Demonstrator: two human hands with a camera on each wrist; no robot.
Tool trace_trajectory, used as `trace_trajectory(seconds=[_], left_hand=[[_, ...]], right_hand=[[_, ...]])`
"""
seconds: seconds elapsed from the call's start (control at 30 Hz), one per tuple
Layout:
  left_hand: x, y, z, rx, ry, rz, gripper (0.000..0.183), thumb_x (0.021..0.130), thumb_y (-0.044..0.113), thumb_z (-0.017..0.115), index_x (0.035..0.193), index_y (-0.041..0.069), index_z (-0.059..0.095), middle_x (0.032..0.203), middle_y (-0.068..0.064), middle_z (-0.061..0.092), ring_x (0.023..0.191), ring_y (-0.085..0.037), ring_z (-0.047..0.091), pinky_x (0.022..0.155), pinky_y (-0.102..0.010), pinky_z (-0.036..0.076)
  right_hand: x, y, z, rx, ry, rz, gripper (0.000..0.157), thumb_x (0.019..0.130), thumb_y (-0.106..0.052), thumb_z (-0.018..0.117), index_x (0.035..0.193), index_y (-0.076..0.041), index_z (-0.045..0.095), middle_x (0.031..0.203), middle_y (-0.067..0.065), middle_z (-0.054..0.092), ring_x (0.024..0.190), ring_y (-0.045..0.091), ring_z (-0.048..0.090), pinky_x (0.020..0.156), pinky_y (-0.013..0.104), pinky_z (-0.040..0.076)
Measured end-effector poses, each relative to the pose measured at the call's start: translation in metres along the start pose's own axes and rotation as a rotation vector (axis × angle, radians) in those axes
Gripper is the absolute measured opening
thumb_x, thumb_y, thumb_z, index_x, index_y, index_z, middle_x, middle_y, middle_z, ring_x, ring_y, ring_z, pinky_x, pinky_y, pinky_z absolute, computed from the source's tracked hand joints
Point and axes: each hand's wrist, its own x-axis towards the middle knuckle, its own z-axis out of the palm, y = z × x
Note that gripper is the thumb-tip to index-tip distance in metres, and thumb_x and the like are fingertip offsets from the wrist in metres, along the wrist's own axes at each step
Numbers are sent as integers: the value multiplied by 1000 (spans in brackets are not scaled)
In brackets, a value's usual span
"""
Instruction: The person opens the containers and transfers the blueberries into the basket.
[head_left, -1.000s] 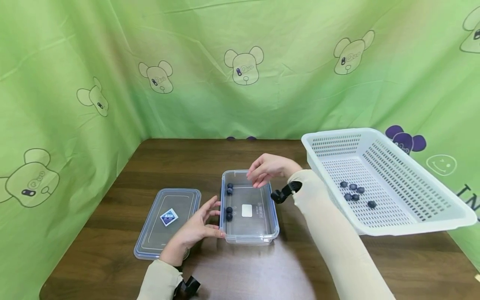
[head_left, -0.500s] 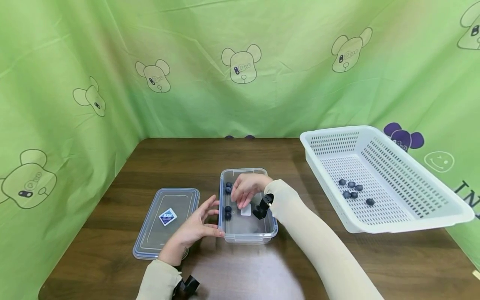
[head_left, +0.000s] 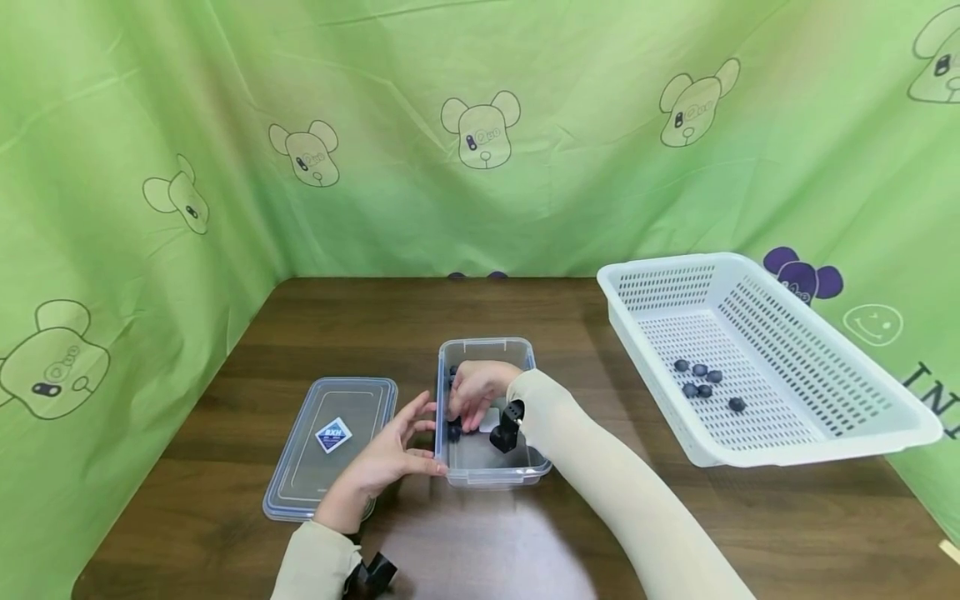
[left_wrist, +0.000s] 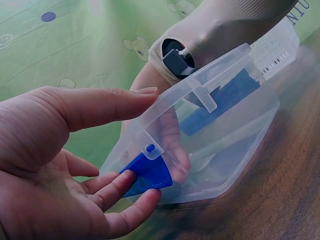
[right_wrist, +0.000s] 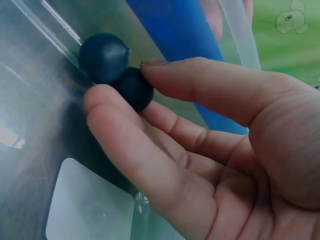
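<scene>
A clear plastic food box (head_left: 494, 477) stands mid-table. My left hand (head_left: 393, 450) is at its near left corner; the thumb lies by the rim and loosely spread fingers touch a blue patch (left_wrist: 150, 176) on the wall. Inside the box, my right hand (head_left: 480, 392) reaches to the left wall. It pinches a dark blueberry (right_wrist: 136, 90) between thumb and fingers, with a second blueberry (right_wrist: 104, 57) right against it. Farther back along the same wall, another blueberry (head_left: 453, 372) shows, partly covered by the right hand. A white label (right_wrist: 90, 205) lies at the box floor.
The blue-edged clear lid (head_left: 300, 467) lies left of the box, partly under the left forearm in view. At the right stands a large white slotted basket (head_left: 817, 383) with several blueberries (head_left: 701, 390). A green printed curtain (head_left: 390, 225) hangs behind the table.
My right hand has come left and down from the box's far right rim to the berries along the left wall. The left hand has stayed at the box corner.
</scene>
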Motion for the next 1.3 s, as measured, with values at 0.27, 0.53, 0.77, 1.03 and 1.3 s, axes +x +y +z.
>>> trace_trajectory(seconds=[0.27,0.53,0.77,1.03,1.3], left_hand=[[0,1,0,10,3,-3,108,75,-10,78,156,-7,6,155,-28,23,131,-38,36,92,-36,51],[1,1,0,5,-2,3,108,75,-13,77,155,-7,5,154,-29,23,130,-38,37,92,-35,52],[1,0,0,11,0,9,108,74,-13,77,155,-8,5,154,-29,23,130,-38,37,92,-35,51],[0,0,0,16,5,-3,109,74,-10,79,155,-7,6,155,-28,23,128,-38,38,93,-37,51],[0,0,0,7,2,4,110,74,-9,79,155,-7,6,155,-28,23,127,-36,40,91,-35,51]], right_hand=[[3,1,0,8,6,16,10,85,8,62,76,5,66,64,15,66,54,18,66,54,28,57],[-6,-4,-6,26,27,-14,8,85,8,63,79,6,67,64,15,67,55,18,66,57,27,58],[-22,-10,-20,17,25,-47,5,88,6,63,87,7,69,68,13,68,59,16,68,62,28,59],[-48,-8,-51,42,93,-87,12,88,5,63,97,13,67,70,13,69,60,16,68,63,29,59],[-85,0,-90,65,149,-142,17,90,3,63,101,15,65,73,13,70,65,17,70,67,32,59]])
